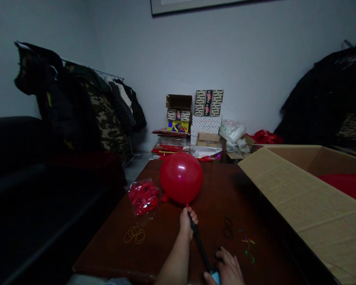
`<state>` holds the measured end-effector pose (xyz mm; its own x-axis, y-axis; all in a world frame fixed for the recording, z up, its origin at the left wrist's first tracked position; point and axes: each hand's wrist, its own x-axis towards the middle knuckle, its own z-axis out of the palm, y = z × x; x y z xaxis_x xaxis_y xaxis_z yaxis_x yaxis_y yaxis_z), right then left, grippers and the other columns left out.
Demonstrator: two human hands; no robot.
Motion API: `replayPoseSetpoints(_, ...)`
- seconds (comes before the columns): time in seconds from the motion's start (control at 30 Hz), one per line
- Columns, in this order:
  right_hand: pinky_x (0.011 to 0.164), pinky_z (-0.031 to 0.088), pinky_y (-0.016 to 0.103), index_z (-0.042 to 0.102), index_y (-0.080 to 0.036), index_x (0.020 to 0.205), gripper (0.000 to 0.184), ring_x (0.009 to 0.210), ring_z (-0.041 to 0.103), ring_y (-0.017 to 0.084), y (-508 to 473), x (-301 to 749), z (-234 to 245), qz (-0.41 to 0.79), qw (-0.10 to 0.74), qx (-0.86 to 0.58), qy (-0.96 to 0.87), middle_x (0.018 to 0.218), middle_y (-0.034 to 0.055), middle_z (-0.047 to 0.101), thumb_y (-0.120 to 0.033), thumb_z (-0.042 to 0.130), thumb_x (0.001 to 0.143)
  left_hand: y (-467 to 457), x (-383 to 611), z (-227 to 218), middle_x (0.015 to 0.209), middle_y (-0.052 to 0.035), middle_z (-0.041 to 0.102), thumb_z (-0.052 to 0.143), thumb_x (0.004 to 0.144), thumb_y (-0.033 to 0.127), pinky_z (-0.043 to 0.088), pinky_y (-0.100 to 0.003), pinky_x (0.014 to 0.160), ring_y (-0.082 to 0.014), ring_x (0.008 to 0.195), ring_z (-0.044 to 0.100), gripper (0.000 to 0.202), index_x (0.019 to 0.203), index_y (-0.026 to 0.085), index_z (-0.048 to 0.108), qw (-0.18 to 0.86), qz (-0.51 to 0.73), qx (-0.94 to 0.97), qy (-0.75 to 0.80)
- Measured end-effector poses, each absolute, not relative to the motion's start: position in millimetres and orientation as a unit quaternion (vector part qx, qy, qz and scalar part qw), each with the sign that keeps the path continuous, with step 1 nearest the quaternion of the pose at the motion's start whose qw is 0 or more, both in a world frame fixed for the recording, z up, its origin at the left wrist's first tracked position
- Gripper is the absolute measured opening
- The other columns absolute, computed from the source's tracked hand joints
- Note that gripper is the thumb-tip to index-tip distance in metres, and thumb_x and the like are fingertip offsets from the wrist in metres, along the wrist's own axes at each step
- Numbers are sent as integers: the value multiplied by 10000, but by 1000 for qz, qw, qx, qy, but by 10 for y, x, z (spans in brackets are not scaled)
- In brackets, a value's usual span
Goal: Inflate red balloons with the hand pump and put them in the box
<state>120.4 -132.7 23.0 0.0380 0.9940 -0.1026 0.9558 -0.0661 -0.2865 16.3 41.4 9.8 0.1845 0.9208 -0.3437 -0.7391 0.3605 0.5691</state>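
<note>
A round red balloon (180, 177), inflated, sits at the tip of a thin black hand pump (199, 242) over the dark brown table (213, 190). My left hand (187, 222) is closed around the pump's nozzle end right at the balloon's neck. My right hand (228, 268) grips the pump's light blue handle end near the bottom edge of the view, fingers curled around it.
A clear bag of red uninflated balloons (142, 196) lies left of the balloon. Yellow rubber bands (134, 234) and dark bands (227, 227) lie on the table. A large open cardboard box (308, 198) stands at right. Stacked boxes (207, 114) line the far wall; coats (86, 107) hang at left.
</note>
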Motion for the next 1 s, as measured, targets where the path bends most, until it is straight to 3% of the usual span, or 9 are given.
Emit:
replayPoseSetpoints(0.1, 1068, 185, 512, 649, -140, 955, 509, 1286, 315, 316, -1156, 1126, 430, 169, 92, -709, -678, 1276, 142, 504, -534, 366, 801, 401, 159, 109, 457, 95, 322, 525, 679, 336, 141, -194, 384, -40, 344, 276, 223, 656, 210, 343, 760, 549, 139, 317)
replayPoseSetpoints(0.3, 1076, 177, 462, 588, -89, 1086, 493, 1261, 347, 284, -691, 902, 610, 134, 147, -730, -654, 1253, 148, 516, -451, 404, 807, 412, 143, 128, 444, 96, 323, 534, 662, 357, 146, -198, 374, -43, 340, 274, 242, 647, 213, 340, 758, 548, 143, 325)
replayPoseSetpoints(0.57, 1065, 138, 509, 632, -138, 995, 458, 1251, 343, 305, -640, 891, 547, 92, 156, -723, -666, 1197, 135, 554, -485, 411, 795, 393, 171, 138, 426, 94, 333, 527, 650, 391, 151, -203, 355, -53, 330, 277, 252, 637, 220, 343, 743, 549, 162, 347)
replayPoseSetpoints(0.83, 1075, 125, 502, 610, -87, 1042, 472, 1252, 349, 305, -912, 887, 542, 76, 123, -725, -673, 1184, 164, 560, -440, 415, 798, 361, 177, 136, 424, 96, 317, 522, 654, 371, 141, -203, 367, -45, 326, 261, 235, 632, 215, 347, 738, 560, 153, 343)
replayPoseSetpoints(1.0, 1066, 172, 522, 636, -120, 1020, 492, 1249, 365, 327, -1218, 1075, 253, 84, 102, -712, -689, 1175, 151, 583, -504, 478, 755, 372, 176, 127, 425, 98, 305, 527, 662, 383, 131, -199, 373, -46, 326, 261, 253, 631, 217, 338, 743, 557, 148, 340)
